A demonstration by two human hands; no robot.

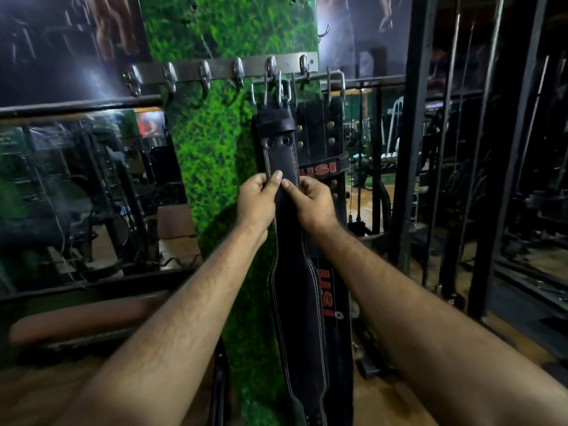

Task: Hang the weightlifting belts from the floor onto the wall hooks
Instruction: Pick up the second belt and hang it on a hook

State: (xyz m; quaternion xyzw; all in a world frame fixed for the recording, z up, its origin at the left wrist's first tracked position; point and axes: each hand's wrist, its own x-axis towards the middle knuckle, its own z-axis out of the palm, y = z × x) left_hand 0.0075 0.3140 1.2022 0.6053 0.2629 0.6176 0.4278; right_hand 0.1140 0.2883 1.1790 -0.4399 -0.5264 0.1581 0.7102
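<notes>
Both hands, left hand (256, 199) and right hand (310, 201), pinch the black belt (296, 302) hanging by its buckle from the hook rail (221, 70), so the person should probably steady it straight before letting go gently.

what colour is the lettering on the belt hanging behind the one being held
Red, reading "USI", on the rear black belt; clearest in the head view.

Dim indoor light | glare on metal hooks (236, 70) and left poster (61, 41) | wide-angle bending at edges | soft blur throughout
</notes>
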